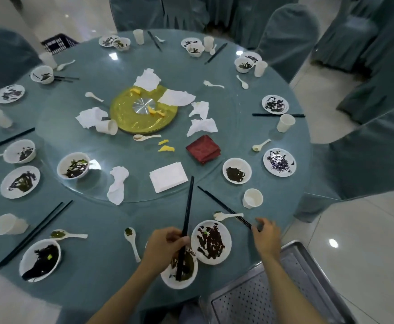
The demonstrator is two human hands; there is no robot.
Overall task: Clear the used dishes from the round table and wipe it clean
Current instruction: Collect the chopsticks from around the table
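A pair of chopsticks point(188, 206) is gripped low on its length by the left hand point(165, 247), its ends down in the bowl point(166, 278) under that hand. The right hand point(266, 235) is curled at the near end of a second pair point(224, 206); whether it is gripped cannot be told. Chopsticks are judged light, stiff and slick, best pinched together near one end. Between the hands lies a smeared plate point(211, 242). Beyond the right hand, a spoon point(226, 215) crossing the second pair may be dragged, and a cup point(252, 198) tipped. A tray point(249, 300) sits beside the right forearm.
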